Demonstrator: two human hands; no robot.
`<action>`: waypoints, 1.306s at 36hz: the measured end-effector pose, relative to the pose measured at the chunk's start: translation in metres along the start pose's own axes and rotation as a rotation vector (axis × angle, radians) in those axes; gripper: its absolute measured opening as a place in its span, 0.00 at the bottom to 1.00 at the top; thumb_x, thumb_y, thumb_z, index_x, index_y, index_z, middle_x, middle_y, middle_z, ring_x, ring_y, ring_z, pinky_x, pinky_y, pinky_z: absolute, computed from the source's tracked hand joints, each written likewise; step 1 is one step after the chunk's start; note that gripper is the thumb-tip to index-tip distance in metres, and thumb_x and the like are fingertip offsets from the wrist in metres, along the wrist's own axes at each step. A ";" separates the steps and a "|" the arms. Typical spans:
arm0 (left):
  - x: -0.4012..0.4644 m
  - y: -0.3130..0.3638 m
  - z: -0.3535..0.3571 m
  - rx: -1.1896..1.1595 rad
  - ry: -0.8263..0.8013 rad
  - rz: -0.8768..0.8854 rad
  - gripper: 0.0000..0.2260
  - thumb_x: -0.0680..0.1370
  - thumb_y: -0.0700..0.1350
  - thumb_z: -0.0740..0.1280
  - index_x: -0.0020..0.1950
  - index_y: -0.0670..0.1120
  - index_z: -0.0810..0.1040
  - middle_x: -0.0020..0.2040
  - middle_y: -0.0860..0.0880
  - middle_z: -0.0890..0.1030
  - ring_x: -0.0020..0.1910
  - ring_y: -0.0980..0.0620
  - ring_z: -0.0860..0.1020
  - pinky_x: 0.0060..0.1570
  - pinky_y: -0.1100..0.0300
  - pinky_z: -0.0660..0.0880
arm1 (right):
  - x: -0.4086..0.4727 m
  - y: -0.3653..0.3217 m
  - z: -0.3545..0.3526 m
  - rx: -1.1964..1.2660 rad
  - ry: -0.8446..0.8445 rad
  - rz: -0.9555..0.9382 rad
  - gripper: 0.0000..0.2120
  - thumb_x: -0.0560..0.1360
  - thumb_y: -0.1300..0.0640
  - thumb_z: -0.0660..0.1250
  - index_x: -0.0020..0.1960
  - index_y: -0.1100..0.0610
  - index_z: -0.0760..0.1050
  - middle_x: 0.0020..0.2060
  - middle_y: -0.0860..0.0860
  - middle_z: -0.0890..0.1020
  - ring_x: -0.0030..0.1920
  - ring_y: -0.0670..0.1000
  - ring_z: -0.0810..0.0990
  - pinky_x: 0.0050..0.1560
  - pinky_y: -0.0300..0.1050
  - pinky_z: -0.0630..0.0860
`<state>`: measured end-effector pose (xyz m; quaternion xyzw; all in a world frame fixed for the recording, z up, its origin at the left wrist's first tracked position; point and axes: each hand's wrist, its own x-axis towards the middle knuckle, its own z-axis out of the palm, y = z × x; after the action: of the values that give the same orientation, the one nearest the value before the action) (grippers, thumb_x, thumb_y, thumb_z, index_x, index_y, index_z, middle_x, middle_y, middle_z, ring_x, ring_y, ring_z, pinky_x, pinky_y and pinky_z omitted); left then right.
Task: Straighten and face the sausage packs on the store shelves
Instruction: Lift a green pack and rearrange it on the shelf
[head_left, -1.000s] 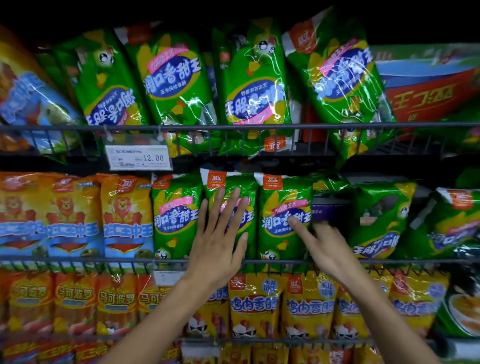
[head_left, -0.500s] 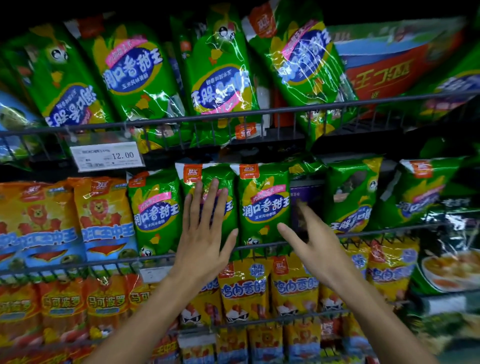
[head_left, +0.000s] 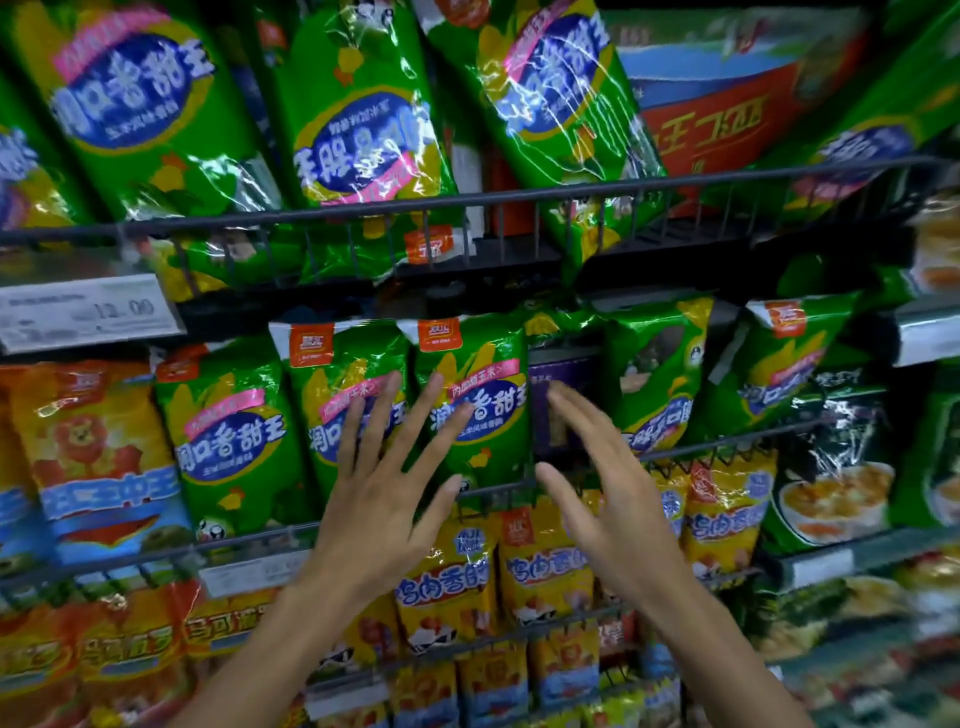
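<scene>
The person's left hand (head_left: 382, 499) is spreading its fingers flat over two upright green packs (head_left: 470, 400) on the middle shelf (head_left: 519, 488). The right hand (head_left: 602, 478) is hovering just right of them, fingers loosely apart and gripping nothing, in front of a purple pack (head_left: 563, 379) (set further back). A price tag (head_left: 88, 312) is hanging up to the left.

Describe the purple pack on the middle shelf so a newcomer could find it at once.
Start at the middle wire shelf, under the white price tag reading 12.00, and follow its row of green sausage packs to the right. Just past the right hand's raised fingers sits the purple pack, set back between two green ones. It is the only dark purple face in that green row.
</scene>
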<state>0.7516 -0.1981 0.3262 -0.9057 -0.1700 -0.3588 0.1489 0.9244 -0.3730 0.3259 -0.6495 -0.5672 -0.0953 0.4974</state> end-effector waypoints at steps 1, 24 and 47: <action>-0.001 0.001 0.001 -0.042 0.018 -0.001 0.28 0.85 0.58 0.56 0.85 0.55 0.57 0.86 0.50 0.51 0.85 0.40 0.46 0.81 0.40 0.38 | -0.003 0.001 -0.007 0.006 0.060 0.027 0.29 0.84 0.50 0.65 0.81 0.44 0.59 0.79 0.36 0.62 0.79 0.41 0.61 0.76 0.35 0.61; 0.089 0.158 0.046 -0.801 -0.087 -0.436 0.33 0.80 0.57 0.70 0.65 0.86 0.51 0.65 0.84 0.64 0.66 0.81 0.64 0.58 0.84 0.62 | 0.005 0.074 -0.084 0.056 -0.023 0.415 0.38 0.79 0.36 0.64 0.83 0.46 0.55 0.74 0.44 0.72 0.74 0.47 0.71 0.70 0.53 0.73; 0.060 0.180 -0.013 -1.150 0.689 -0.807 0.17 0.76 0.48 0.79 0.60 0.60 0.78 0.54 0.60 0.85 0.56 0.57 0.83 0.56 0.65 0.79 | -0.044 0.038 -0.071 0.892 0.505 0.286 0.29 0.80 0.65 0.67 0.78 0.49 0.65 0.67 0.51 0.81 0.69 0.53 0.78 0.65 0.40 0.76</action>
<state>0.8597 -0.3524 0.3507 -0.5465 -0.2177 -0.6776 -0.4413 0.9723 -0.4496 0.3104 -0.4027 -0.3210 0.0707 0.8543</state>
